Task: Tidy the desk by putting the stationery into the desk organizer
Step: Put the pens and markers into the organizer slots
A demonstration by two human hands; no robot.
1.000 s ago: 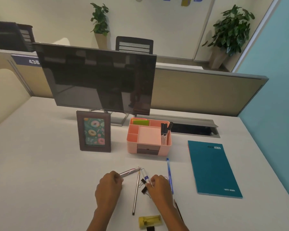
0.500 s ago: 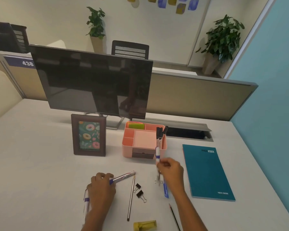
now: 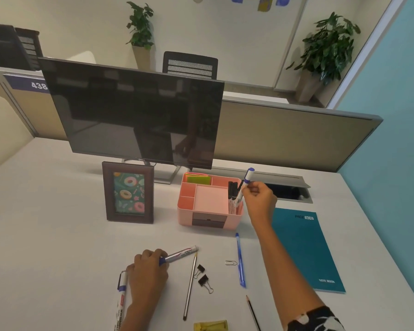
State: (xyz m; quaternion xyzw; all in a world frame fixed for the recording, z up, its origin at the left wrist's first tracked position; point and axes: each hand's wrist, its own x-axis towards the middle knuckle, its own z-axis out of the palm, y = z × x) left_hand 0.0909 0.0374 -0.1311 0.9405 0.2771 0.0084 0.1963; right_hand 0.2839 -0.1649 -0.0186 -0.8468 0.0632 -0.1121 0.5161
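Note:
A pink desk organizer (image 3: 188, 210) stands mid-desk with two black-capped markers (image 3: 231, 194) upright in its right slot. My right hand (image 3: 259, 199) grips a blue-capped white marker (image 3: 245, 185), its lower end dipping into that slot. My left hand (image 3: 148, 275) rests on the desk, fingers closed around a silver marker (image 3: 181, 254). Another white marker (image 3: 122, 297) lies under that wrist. Loose on the desk: a silver pencil (image 3: 189, 285), two black binder clips (image 3: 203, 277), a paper clip (image 3: 231, 262), a blue pen (image 3: 240, 259), a dark pencil (image 3: 252, 311).
A monitor (image 3: 134, 115) stands behind the organizer and a framed donut picture (image 3: 128, 193) to its left. A teal notebook (image 3: 306, 249) lies at the right. A yellow object (image 3: 210, 326) sits at the near edge. A cable slot (image 3: 289, 192) opens behind my right hand.
My right hand lifted the blue-capped marker off the desk and carried it up to the organizer's right slot. My left hand closed on the silver marker and stayed low.

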